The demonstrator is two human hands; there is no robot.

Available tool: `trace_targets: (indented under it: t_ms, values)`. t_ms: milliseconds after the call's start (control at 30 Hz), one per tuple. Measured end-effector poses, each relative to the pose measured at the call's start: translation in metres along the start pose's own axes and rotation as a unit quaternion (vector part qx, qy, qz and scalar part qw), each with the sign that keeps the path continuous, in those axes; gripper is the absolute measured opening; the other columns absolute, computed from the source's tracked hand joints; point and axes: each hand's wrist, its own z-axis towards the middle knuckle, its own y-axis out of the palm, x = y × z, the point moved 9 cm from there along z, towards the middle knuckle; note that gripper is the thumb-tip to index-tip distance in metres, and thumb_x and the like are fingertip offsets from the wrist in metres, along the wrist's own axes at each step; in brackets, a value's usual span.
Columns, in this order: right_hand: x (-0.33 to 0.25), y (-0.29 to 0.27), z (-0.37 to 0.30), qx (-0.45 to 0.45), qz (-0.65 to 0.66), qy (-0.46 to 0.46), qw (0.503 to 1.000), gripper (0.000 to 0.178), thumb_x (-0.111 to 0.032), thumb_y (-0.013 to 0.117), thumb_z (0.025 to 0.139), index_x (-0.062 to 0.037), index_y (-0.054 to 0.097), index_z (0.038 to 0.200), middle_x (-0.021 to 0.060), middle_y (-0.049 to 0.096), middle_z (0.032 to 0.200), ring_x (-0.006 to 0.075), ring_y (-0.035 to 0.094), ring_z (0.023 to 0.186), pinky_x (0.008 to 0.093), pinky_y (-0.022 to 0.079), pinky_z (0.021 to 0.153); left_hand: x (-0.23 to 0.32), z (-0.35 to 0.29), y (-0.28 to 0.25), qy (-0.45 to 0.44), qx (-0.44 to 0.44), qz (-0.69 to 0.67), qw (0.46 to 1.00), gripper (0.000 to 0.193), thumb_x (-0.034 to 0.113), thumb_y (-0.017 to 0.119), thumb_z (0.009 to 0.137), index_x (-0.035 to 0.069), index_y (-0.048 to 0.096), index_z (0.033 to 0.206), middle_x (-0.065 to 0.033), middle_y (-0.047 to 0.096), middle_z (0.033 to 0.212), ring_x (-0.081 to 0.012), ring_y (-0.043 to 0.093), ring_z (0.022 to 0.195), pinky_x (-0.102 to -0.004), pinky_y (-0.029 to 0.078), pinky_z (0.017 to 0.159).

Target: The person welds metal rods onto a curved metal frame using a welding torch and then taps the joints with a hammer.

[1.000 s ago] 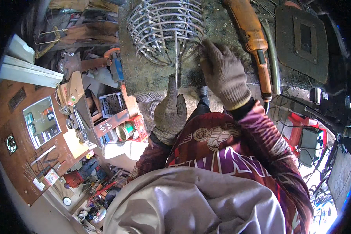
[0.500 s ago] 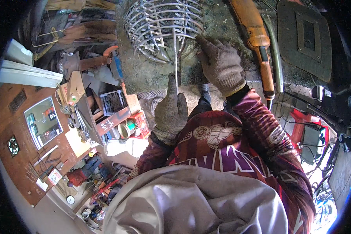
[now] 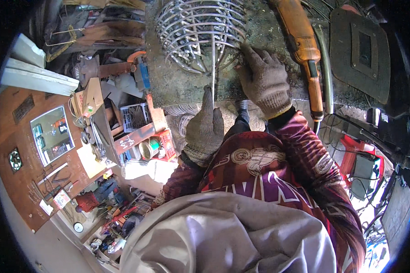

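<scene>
A rounded cage of bent metal rods (image 3: pixel 200 32) lies on the dark metal worktable, its ribs crossing in curved rows. Near its front a straight thin metal rod (image 3: pixel 213 68) runs toward me over the ribs. My left hand (image 3: pixel 204 129), in a grey knit glove, grips the near end of this rod, index finger stretched along it. In a matching glove, my right hand (image 3: pixel 265 82) is closed at the cage's right front edge, index fingertip against the outer ribs. What lies under its curled fingers is partly hidden.
Right of the cage lie an orange power tool (image 3: pixel 305 50), a metal tube (image 3: pixel 324 68) and a dark welding shield (image 3: pixel 361 50). A blue-and-orange tool (image 3: pixel 141 73) is left of the table. Below it sit a crate (image 3: pixel 134 117) and a red-cased machine (image 3: pixel 362 159) stands lower right.
The whole view has shifted slightly, so the table and cage appear farther right. Both hands keep about the same places on the rod and at the cage's edge.
</scene>
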Motion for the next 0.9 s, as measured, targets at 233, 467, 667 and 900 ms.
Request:
trace_targets:
  t_ms: [233, 467, 667, 900]
  values:
    - [0.000, 0.005, -0.005, 0.017, -0.064, -0.025, 0.997, 0.046, -0.025, 0.072, 0.085, -0.0079, 0.068, 0.128, 0.0150, 0.070, 0.108, 0.0378, 0.066, 0.102, 0.0498, 0.052, 0.090, -0.004, 0.002, 0.002, -0.014, -0.004, -0.054, 0.998, 0.067, 0.017, 0.058, 0.100, 0.006, 0.031, 0.160, -0.0152, 0.065, 0.071, -0.0316, 0.064, 0.056, -0.0449, 0.049, 0.053]
    - [-0.006, 0.003, -0.002, -0.037, -0.078, 0.021, 0.996, 0.048, -0.023, 0.071, 0.086, -0.0098, 0.067, 0.132, 0.0180, 0.071, 0.106, 0.0411, 0.066, 0.098, 0.0505, 0.053, 0.089, 0.004, 0.003, -0.001, 0.014, -0.006, -0.037, 0.999, 0.067, 0.013, 0.057, 0.099, 0.003, 0.030, 0.160, -0.0160, 0.063, 0.067, -0.0350, 0.065, 0.058, -0.0453, 0.050, 0.056]
    - [-0.006, 0.003, 0.002, -0.039, -0.094, 0.031, 0.994, 0.049, -0.025, 0.073, 0.085, -0.0111, 0.067, 0.132, 0.0169, 0.070, 0.100, 0.0400, 0.065, 0.091, 0.0502, 0.053, 0.082, -0.007, 0.002, 0.004, 0.022, -0.025, -0.051, 0.998, 0.072, 0.018, 0.064, 0.096, -0.001, 0.033, 0.157, -0.0173, 0.061, 0.062, -0.0363, 0.061, 0.051, -0.0482, 0.046, 0.047]
    - [-0.002, 0.005, 0.000, -0.047, -0.095, 0.020, 0.994, 0.050, -0.024, 0.074, 0.084, -0.0103, 0.068, 0.132, 0.0133, 0.069, 0.100, 0.0352, 0.064, 0.088, 0.0473, 0.052, 0.079, 0.000, -0.002, 0.007, 0.080, -0.037, -0.020, 0.996, 0.066, 0.009, 0.053, 0.099, -0.011, 0.026, 0.156, -0.0092, 0.061, 0.064, -0.0276, 0.063, 0.055, -0.0406, 0.050, 0.055]
